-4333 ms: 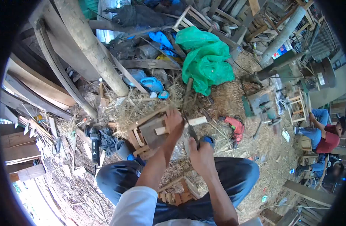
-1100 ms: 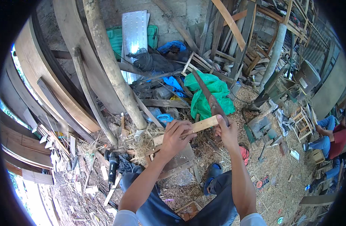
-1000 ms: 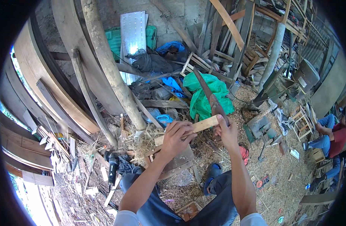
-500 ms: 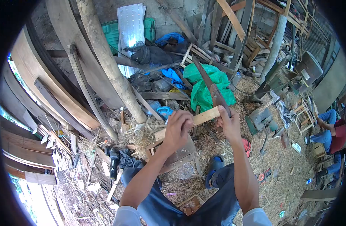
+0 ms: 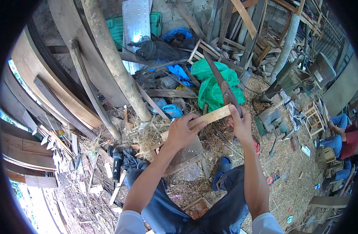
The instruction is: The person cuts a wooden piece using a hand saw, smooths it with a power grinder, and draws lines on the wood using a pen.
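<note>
A pale, narrow wooden strip (image 5: 216, 115) lies slantwise between my hands, its right end higher. My left hand (image 5: 183, 132) is closed round its middle, fingers running along it. My right hand (image 5: 239, 124) grips the right end, with the thumb on top. Against that hand lies a long, dark brown, blade-like piece (image 5: 227, 92) that narrows as it stretches away up and left; its lower end is partly hidden by my fingers, so its exact kind is unclear. Below the strip stands a low wooden block or stool (image 5: 186, 154), between my knees.
A green plastic bag (image 5: 212, 91) lies ahead. A black power tool (image 5: 116, 165) rests on the left among wood scraps. Leaning boards (image 5: 50, 78) and a post (image 5: 112, 58) stand left. A metal machine (image 5: 270, 119) is to the right; another person (image 5: 344, 140) sits far right.
The strip's right end and my right hand have moved slightly up and right. My left hand's fingers now lie flatter along the strip. The dark piece has shifted slightly up and right.
</note>
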### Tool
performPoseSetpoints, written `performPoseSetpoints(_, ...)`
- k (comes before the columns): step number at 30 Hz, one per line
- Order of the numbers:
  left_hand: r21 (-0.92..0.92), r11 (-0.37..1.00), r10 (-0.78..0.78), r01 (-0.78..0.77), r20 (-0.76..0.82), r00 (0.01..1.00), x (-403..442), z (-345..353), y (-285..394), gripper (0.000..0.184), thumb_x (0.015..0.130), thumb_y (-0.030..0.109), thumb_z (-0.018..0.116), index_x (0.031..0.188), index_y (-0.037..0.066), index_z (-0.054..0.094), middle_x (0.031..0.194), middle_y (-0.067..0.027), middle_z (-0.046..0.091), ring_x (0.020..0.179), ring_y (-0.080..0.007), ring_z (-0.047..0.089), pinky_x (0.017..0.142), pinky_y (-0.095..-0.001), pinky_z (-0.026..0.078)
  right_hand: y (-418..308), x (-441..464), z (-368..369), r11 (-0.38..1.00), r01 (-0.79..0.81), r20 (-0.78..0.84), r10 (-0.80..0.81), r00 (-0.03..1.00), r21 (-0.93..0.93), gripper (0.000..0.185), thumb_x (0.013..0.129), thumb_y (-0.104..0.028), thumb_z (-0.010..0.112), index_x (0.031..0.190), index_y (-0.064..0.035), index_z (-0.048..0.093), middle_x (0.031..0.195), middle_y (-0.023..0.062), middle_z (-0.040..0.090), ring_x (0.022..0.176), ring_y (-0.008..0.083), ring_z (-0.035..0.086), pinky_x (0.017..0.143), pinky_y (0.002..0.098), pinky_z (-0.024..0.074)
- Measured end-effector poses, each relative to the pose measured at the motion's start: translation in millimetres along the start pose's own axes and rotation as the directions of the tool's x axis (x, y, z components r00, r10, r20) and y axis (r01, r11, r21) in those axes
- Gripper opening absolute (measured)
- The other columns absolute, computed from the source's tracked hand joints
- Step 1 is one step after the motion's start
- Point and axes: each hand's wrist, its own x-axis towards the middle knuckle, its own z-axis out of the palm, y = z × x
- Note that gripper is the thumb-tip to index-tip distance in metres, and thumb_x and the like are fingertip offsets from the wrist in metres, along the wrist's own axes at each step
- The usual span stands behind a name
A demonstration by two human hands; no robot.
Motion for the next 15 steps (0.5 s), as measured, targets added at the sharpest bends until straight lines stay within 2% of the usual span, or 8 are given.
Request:
performPoseSetpoints(3,0.041,0.993,0.111,-0.110,-0.043,0.993,1,3,-7,0.039,0.082,0.035,0.074,0.103,0.002,0.067,0.085,-0.0142,0.069,0.075,-0.0300,0.067,0.069,-0.0382,0.051,-3,0,1,1.000,-0.011,-0.014,0.011,1.000,0.008,0.032,0.095,-0.034,0.061,0.089,-0.0028,0.059,0.059,-0.0062,0.044,0.051,0.0038,0.041,0.049,0.0232,0.0366)
performPoseSetpoints(5,0.064,0.981,0.185,-0.183,-0.024,0.983,1,1,-5,0.040,0.083,0.031,0.073,0.107,0.001,0.065,0.093,-0.0169,0.069,0.083,-0.0333,0.067,0.075,-0.0399,0.052,-6,1,-1,1.000,-0.001,-0.030,0.000,1.000,-0.021,0.037,0.094,-0.038,0.061,0.077,-0.0065,0.053,0.056,-0.0058,0.040,0.050,0.0046,0.038,0.050,0.0240,0.0370)
performPoseSetpoints(9,0.076,0.967,0.245,-0.242,-0.031,0.969,-2,9,-14,0.040,0.084,0.028,0.072,0.111,0.000,0.063,0.104,-0.0197,0.067,0.092,-0.0351,0.066,0.080,-0.0409,0.051,-1,2,-8,0.999,0.025,-0.042,-0.026,0.999,-0.029,0.033,0.095,-0.036,0.061,0.087,-0.0040,0.060,0.058,-0.0064,0.044,0.051,0.0033,0.041,0.049,0.0224,0.0365)
performPoseSetpoints(11,0.030,0.962,0.273,-0.272,-0.041,0.961,-1,13,-21,0.040,0.084,0.027,0.071,0.113,0.001,0.062,0.108,-0.0211,0.065,0.096,-0.0360,0.064,0.082,-0.0409,0.051,-1,2,-12,0.980,0.000,-0.075,-0.015,0.997,-0.198,0.037,0.092,-0.037,0.063,0.082,-0.0016,0.060,0.056,0.0002,0.048,0.050,0.0079,0.044,0.048,0.0275,0.0387)
performPoseSetpoints(12,0.030,0.962,0.272,-0.271,-0.041,0.961,2,16,-27,0.040,0.084,0.027,0.071,0.113,0.001,0.062,0.108,-0.0211,0.065,0.096,-0.0360,0.064,0.082,-0.0409,0.051,-3,1,-13,0.980,-0.001,-0.074,-0.014,0.997,-0.198,0.037,0.092,-0.037,0.063,0.082,-0.0016,0.060,0.056,0.0002,0.048,0.050,0.0079,0.044,0.048,0.0275,0.0387)
performPoseSetpoints(13,0.017,0.972,0.232,-0.233,0.040,0.972,6,20,-36,0.040,0.084,0.026,0.070,0.116,0.003,0.062,0.112,-0.0209,0.063,0.100,-0.0374,0.062,0.086,-0.0432,0.049,-8,-2,-13,0.860,0.012,-0.108,-0.077,0.991,-0.511,0.037,0.091,-0.035,0.065,0.081,0.0001,0.060,0.057,0.0062,0.051,0.049,0.0137,0.048,0.049,0.0318,0.0399)
performPoseSetpoints(14,0.007,0.982,0.187,-0.189,0.125,0.974,8,26,-45,0.041,0.084,0.025,0.069,0.118,0.005,0.061,0.116,-0.0206,0.062,0.104,-0.0388,0.060,0.089,-0.0456,0.047,-9,-6,-14,0.643,0.001,-0.119,-0.143,0.983,-0.766,0.037,0.090,-0.034,0.066,0.080,0.0018,0.060,0.057,0.0122,0.053,0.048,0.0195,0.052,0.049,0.0362,0.0411)
performPoseSetpoints(15,0.007,0.983,0.181,-0.184,0.134,0.974,9,36,-56,0.041,0.084,0.025,0.069,0.118,0.005,0.061,0.116,-0.0206,0.062,0.104,-0.0388,0.060,0.089,-0.0456,0.047,-3,-12,-17,0.645,-0.008,-0.123,-0.134,0.983,-0.764,0.037,0.090,-0.034,0.066,0.080,0.0018,0.060,0.057,0.0122,0.053,0.048,0.0195,0.052,0.049,0.0362,0.0411)
